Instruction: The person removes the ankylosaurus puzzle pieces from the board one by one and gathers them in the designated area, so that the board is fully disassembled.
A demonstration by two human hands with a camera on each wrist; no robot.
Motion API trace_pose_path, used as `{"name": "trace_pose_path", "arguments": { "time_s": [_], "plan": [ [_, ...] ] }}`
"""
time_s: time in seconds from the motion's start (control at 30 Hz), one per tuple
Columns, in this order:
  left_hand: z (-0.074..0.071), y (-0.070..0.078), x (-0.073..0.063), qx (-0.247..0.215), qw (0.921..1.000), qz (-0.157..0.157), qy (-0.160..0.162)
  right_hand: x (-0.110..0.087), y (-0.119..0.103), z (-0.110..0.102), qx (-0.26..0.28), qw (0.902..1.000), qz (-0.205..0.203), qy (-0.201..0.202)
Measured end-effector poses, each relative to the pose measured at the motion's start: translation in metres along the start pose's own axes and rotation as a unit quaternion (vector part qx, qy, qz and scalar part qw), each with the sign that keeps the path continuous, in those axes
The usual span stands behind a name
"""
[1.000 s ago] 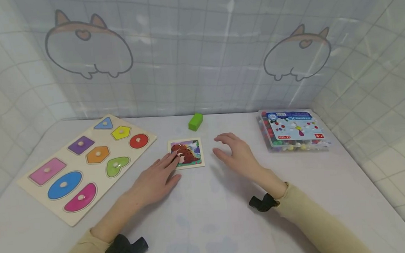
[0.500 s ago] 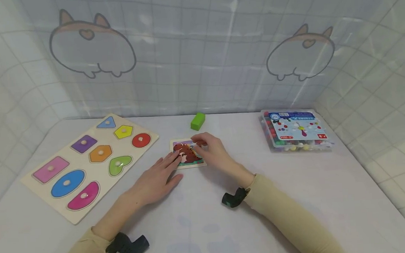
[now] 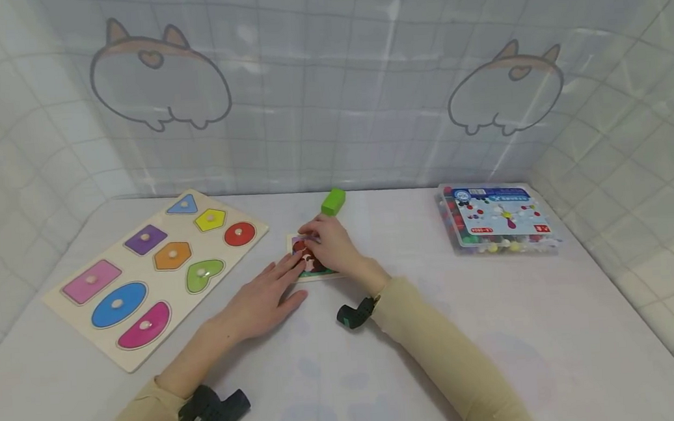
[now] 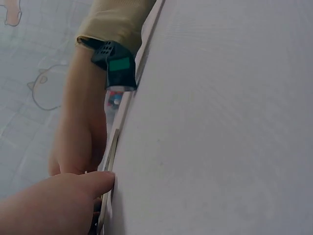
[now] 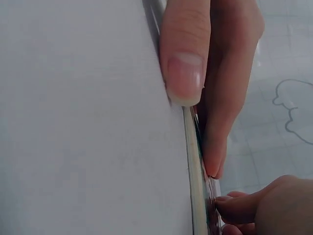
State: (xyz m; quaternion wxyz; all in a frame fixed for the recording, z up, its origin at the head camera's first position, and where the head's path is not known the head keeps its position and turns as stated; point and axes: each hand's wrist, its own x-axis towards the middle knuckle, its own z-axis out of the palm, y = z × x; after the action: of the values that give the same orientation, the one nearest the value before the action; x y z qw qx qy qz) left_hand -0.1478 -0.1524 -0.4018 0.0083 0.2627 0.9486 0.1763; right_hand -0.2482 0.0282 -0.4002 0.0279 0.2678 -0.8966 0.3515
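A small square dinosaur jigsaw puzzle point(image 3: 311, 268) with a pale wooden border lies on the table, partly hidden under both hands. My left hand point(image 3: 264, 302) rests its outstretched fingertips on the puzzle's left side, the thumb at the near edge. In the right wrist view the left thumb point(image 5: 186, 68) shows large beside the puzzle's edge point(image 5: 195, 186). My right hand point(image 3: 335, 244) reaches over the puzzle's right part, its bent fingers and thumb at the upper picture area. I cannot tell whether its fingers pinch a piece. The left wrist view shows the right hand point(image 4: 80, 142) beyond the left hand.
A green block point(image 3: 333, 201) stands just behind the right hand. To the left lies a wooden shape board point(image 3: 160, 288) with several knobbed pieces. A clear plastic box point(image 3: 499, 219) of coloured balls sits at the back right. A patterned curtain point(image 3: 335, 106) rises behind the table.
My right hand has moved left from beside the puzzle onto it, then across toward its upper left. The left hand has stayed on the puzzle; the head view has shifted slightly.
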Motion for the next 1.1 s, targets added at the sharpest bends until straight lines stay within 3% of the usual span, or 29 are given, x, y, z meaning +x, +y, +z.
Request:
{"name": "trace_pose_path", "arguments": {
  "time_s": [0.37,0.7,1.1],
  "plan": [
    [0.0009,0.0046,0.0007,0.009,0.9999,-0.001,-0.006,0.0006,0.0037,0.0013,-0.017,0.9998,-0.007,-0.001],
    [-0.0064,0.0055,-0.0016,0.012,0.9995,-0.009,-0.029,0.0001,0.002,0.0036,-0.023,0.9996,-0.012,0.006],
    [-0.0062,0.0052,-0.0026,0.021,0.9994,-0.008,-0.028,-0.0004,0.0002,0.002,-0.011,0.9999,-0.001,-0.012]
  ]
}}
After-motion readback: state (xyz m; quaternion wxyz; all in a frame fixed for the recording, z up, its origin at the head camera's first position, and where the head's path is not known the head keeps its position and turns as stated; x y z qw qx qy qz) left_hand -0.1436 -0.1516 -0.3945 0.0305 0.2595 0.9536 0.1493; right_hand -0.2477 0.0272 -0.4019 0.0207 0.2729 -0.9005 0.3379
